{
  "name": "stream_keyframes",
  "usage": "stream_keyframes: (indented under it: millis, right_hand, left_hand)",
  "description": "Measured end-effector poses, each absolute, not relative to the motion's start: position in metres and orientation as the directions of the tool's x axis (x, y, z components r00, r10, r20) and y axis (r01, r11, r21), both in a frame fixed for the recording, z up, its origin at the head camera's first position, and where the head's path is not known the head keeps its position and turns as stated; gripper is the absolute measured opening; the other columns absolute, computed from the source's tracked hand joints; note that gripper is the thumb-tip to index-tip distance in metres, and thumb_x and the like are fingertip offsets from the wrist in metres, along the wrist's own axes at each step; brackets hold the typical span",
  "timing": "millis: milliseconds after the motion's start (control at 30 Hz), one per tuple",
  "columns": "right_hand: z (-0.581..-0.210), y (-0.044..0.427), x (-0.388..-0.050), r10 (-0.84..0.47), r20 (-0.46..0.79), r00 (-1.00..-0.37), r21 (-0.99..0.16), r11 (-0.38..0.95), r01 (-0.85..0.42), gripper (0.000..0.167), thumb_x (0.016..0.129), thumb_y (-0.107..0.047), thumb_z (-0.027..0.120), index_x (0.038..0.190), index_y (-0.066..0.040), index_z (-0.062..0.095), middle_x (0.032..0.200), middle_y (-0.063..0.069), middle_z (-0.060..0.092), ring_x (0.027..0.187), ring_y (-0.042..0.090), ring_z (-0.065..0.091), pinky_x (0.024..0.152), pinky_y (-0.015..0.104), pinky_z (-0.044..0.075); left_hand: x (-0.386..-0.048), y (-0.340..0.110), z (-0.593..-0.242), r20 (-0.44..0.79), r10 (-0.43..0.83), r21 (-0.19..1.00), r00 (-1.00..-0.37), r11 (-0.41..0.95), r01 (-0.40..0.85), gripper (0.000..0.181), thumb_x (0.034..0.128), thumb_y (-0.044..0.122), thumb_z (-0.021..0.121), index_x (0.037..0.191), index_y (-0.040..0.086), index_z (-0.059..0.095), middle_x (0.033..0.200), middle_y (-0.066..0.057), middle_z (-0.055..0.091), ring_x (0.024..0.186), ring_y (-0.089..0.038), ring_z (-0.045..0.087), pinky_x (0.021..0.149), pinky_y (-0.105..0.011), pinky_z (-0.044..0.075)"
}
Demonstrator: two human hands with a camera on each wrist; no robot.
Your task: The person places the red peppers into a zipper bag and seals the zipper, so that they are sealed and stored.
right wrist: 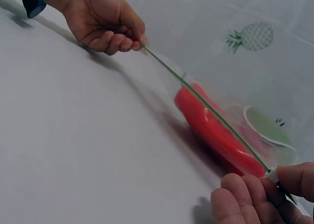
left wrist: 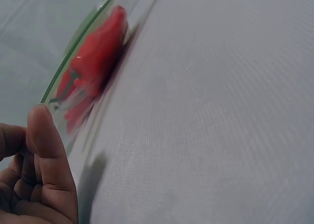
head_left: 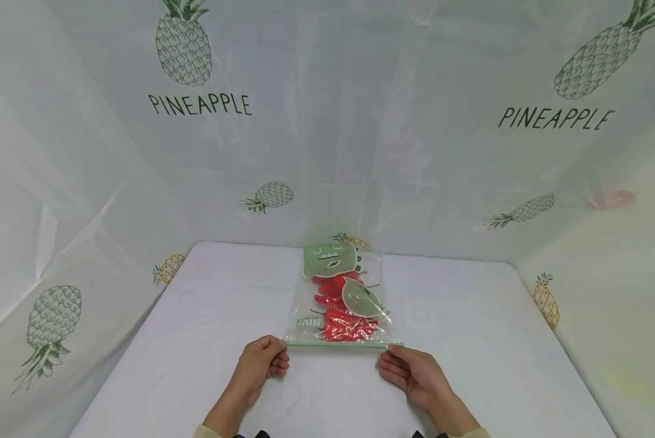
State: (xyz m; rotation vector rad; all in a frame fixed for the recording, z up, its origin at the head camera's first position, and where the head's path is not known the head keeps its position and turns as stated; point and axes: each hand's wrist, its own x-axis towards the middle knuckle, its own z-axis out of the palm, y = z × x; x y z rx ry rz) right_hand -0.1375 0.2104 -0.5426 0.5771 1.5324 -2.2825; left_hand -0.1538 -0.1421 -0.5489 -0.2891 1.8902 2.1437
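Observation:
A clear zip bag [head_left: 360, 298] with green printed shapes lies on the white table, its green-edged mouth [head_left: 341, 345] toward me. Inside it are several red peppers [head_left: 349, 325] with thin dark stems. At the left end of the mouth, my left hand [head_left: 259, 365] pinches the edge between thumb and forefinger. The right hand [head_left: 417, 377] pinches the opposite end. In the right wrist view, a small white slider [right wrist: 273, 175] sits on the green strip at the right thumb. The strip is taut and slightly raised off the table between both hands.
White table top [head_left: 223, 292] surrounds the bag. A translucent curtain [head_left: 349, 121] with pineapple prints hangs behind the table and along both sides. A blurred red shape [head_left: 615, 199] shows through it at the right.

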Motion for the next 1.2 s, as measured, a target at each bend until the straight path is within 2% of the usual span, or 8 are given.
stream_keyframes:
  millis: [200, 333, 500, 633, 867, 1200]
  right_hand:
    - [-0.541, 0.223, -0.134, -0.020, -0.503, -0.864, -0.803, -0.360, 0.476, 0.022, 0.101, -0.015, 0.069, 0.111, 0.005, 0.070, 0.100, 0.016, 0.079, 0.096, 0.025, 0.079, 0.094, 0.042, 0.063]
    - [-0.538, 0.224, -0.132, -0.020, -0.506, -0.862, -0.814, -0.319, 0.485, 0.027, 0.101, -0.015, 0.069, 0.114, 0.008, 0.068, 0.100, 0.017, 0.079, 0.096, 0.026, 0.079, 0.093, 0.042, 0.063]
    - [-0.539, 0.222, -0.128, -0.006, -0.504, -0.864, -0.837, -0.242, 0.490, 0.034, 0.101, -0.017, 0.069, 0.119, 0.012, 0.065, 0.098, 0.015, 0.078, 0.094, 0.025, 0.079, 0.091, 0.040, 0.064]
    - [-0.544, 0.219, -0.127, 0.000, -0.502, -0.865, -0.849, -0.192, 0.493, 0.035, 0.101, -0.018, 0.070, 0.119, 0.012, 0.065, 0.098, 0.014, 0.078, 0.093, 0.024, 0.079, 0.089, 0.038, 0.065]
    - [-0.543, 0.216, -0.130, 0.005, -0.496, -0.868, -0.856, -0.168, 0.489, 0.037, 0.101, -0.018, 0.070, 0.121, 0.013, 0.064, 0.097, 0.013, 0.078, 0.091, 0.023, 0.079, 0.087, 0.037, 0.065]
    - [-0.543, 0.220, -0.132, -0.043, -0.490, -0.871, -0.852, -0.190, 0.488, 0.035, 0.102, -0.019, 0.068, 0.118, 0.012, 0.066, 0.098, 0.013, 0.079, 0.093, 0.023, 0.079, 0.088, 0.038, 0.065]
  left_hand:
    - [-0.152, -0.144, -0.550, -0.329, 0.042, 0.938, -0.943, -0.098, -0.332, 0.021, 0.1031, 0.014, 0.065, 0.091, -0.003, 0.065, 0.076, -0.004, 0.067, 0.066, -0.012, 0.064, 0.059, -0.024, 0.059]
    - [-0.149, -0.146, -0.548, -0.323, 0.057, 0.943, -0.945, -0.068, -0.327, 0.022, 0.1033, 0.014, 0.065, 0.092, -0.004, 0.065, 0.076, -0.005, 0.067, 0.067, -0.013, 0.065, 0.060, -0.024, 0.060]
    - [-0.146, -0.153, -0.548, -0.295, 0.101, 0.955, -0.950, 0.040, -0.292, 0.025, 0.1034, 0.016, 0.064, 0.095, -0.007, 0.065, 0.080, -0.005, 0.068, 0.069, -0.014, 0.068, 0.062, -0.026, 0.062]
    - [-0.144, -0.157, -0.550, -0.306, 0.089, 0.951, -0.948, 0.084, -0.299, 0.025, 0.1027, 0.015, 0.064, 0.096, -0.009, 0.066, 0.080, -0.006, 0.069, 0.068, -0.015, 0.070, 0.062, -0.028, 0.063]
    - [-0.146, -0.158, -0.553, -0.316, 0.057, 0.947, -0.947, 0.086, -0.310, 0.024, 0.1032, 0.014, 0.063, 0.095, -0.008, 0.066, 0.078, -0.006, 0.069, 0.066, -0.015, 0.070, 0.062, -0.028, 0.063]
    - [-0.152, -0.162, -0.552, -0.338, 0.109, 0.941, -0.935, 0.056, -0.334, 0.025, 0.1051, 0.016, 0.062, 0.098, -0.007, 0.065, 0.079, -0.005, 0.069, 0.068, -0.014, 0.071, 0.063, -0.028, 0.063]
